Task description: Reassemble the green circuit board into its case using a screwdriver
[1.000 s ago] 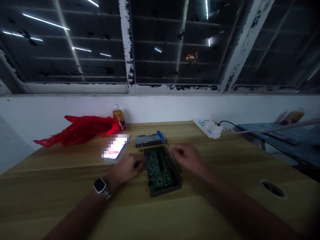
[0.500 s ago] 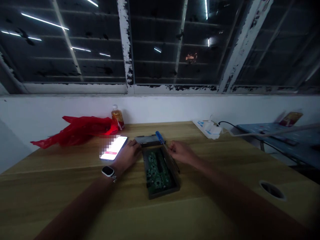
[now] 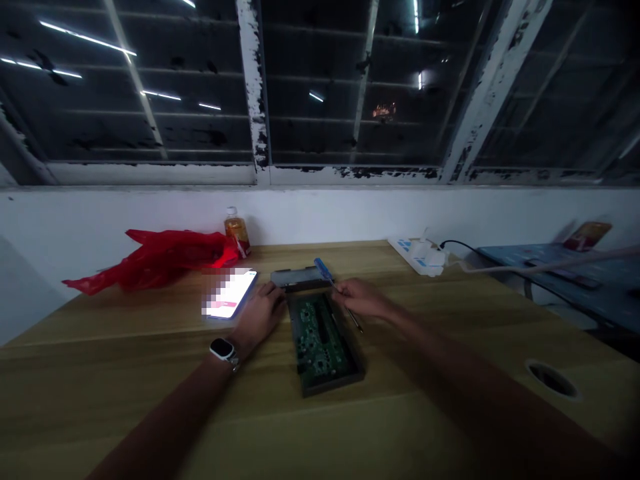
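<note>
A shallow dark casing with a green circuit board (image 3: 320, 337) inside lies on the wooden table. My left hand (image 3: 263, 310), wearing a watch, has its fingers bent against the casing's far left corner; the fingertips are partly hidden. My right hand (image 3: 363, 298) grips a screwdriver (image 3: 324, 270) by its metal shaft, at the casing's far right side. Its blue handle points away and to the left, and its tip points back to the right, beside the casing. Behind the casing lies a grey flat-topped part (image 3: 297, 277), partly beneath the screwdriver handle from this view.
A lit phone (image 3: 235, 293) lies left of my left hand. Farther back are a red plastic bag (image 3: 165, 257) and a drink bottle (image 3: 237, 230). A white power strip (image 3: 417, 257) with plugs sits at the back right. A round cable hole (image 3: 553, 379) opens in the table at right.
The screwdriver has turned in my right hand, its tip rising and swinging slightly right, its handle shifting right. My left hand stays by the casing. The view has shifted slightly.
</note>
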Action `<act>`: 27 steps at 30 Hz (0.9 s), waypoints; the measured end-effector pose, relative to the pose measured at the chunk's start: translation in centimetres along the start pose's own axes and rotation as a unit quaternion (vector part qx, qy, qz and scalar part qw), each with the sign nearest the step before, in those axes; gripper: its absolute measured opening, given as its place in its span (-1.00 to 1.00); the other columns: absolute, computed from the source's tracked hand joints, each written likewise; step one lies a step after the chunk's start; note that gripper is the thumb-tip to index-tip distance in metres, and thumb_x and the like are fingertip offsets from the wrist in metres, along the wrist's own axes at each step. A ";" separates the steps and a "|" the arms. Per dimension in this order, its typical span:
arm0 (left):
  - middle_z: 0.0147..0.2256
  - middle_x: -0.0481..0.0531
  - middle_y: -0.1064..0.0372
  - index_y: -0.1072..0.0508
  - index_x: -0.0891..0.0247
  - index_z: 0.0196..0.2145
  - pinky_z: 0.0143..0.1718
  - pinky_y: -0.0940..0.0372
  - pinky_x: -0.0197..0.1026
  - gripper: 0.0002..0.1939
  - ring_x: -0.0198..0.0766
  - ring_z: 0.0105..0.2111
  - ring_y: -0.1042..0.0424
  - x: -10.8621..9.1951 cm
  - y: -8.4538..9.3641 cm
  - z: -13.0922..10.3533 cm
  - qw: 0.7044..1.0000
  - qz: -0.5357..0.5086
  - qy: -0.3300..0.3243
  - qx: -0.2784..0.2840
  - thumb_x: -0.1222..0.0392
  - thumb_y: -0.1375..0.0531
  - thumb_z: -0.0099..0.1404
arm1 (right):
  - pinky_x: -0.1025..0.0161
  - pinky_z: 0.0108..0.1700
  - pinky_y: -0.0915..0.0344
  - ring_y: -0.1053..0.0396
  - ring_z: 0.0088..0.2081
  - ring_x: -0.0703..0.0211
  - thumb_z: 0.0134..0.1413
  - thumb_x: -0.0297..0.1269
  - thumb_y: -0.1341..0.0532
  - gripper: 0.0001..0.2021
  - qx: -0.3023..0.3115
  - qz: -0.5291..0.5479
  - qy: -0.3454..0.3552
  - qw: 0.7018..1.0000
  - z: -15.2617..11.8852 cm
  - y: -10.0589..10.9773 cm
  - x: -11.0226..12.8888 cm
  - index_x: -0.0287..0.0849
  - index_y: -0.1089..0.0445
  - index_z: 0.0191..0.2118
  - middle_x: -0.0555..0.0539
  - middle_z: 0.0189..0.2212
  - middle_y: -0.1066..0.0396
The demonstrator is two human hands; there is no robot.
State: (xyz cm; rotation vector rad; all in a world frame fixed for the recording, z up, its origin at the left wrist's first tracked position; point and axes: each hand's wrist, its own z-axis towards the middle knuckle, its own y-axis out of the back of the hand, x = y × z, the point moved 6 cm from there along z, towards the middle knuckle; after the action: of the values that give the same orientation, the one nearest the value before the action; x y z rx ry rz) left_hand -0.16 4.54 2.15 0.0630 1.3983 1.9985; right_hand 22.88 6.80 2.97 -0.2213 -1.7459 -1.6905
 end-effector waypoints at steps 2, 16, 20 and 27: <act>-0.18 0.12 -0.33 -0.41 0.23 -0.23 -0.09 -0.28 -0.04 -0.82 -0.08 -0.16 -0.34 0.0 0.3 -0.2 0.999 -0.027 0.007 -0.033 0.17 -0.03 0.42 | 0.36 -0.54 0.08 -0.07 -0.61 0.34 0.14 -0.24 -0.17 -0.72 -0.021 0.051 0.006 0.998 0.4 0.5 0.4 -0.19 -0.25 -0.56 0.13 -0.69 -0.11; -0.40 -0.03 -0.33 -0.31 0.23 -0.29 -0.35 -0.19 -0.20 -0.79 -0.22 -0.39 -0.31 -1.9 -1.4 -1.5 0.963 -0.260 0.069 -0.009 0.05 -0.05 0.41 | 0.44 -0.76 0.06 -0.08 -0.80 0.37 0.19 0.11 -0.11 -0.65 -0.129 0.385 0.030 0.913 0.1 -3.7 4.1 -0.08 -0.12 -0.36 0.20 -0.75 -0.19; -0.39 -0.02 -0.35 -0.33 0.23 -0.28 -0.35 -0.19 -0.20 -0.79 -0.21 -0.38 -0.32 -1.5 -1.1 -1.6 0.965 -0.249 0.083 -0.005 0.04 -0.05 0.40 | 0.45 -0.76 0.02 -0.12 -0.80 0.36 0.23 0.11 -0.07 -0.66 -0.116 0.385 0.041 0.915 -0.6 -4.4 3.6 -0.08 -0.11 -0.33 0.20 -0.74 -0.19; -0.37 -0.02 -0.34 -0.34 0.24 -0.28 -0.32 -0.20 -0.20 -0.78 -0.21 -0.36 -0.32 -1.3 -1.1 -1.6 0.961 -0.263 0.081 0.001 0.05 -0.05 0.40 | 0.46 -0.77 0.02 -0.11 -0.79 0.38 0.28 0.04 -0.05 -0.71 -0.100 0.345 0.064 0.931 -0.9 -3.8 3.4 -0.07 -0.13 -0.30 0.21 -0.70 -0.19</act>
State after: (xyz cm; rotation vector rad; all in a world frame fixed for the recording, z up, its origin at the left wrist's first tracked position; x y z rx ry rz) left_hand 0.76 2.77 0.98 -0.4386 1.3427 1.5795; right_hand 18.49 4.34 1.72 -0.7099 -1.1918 -1.3098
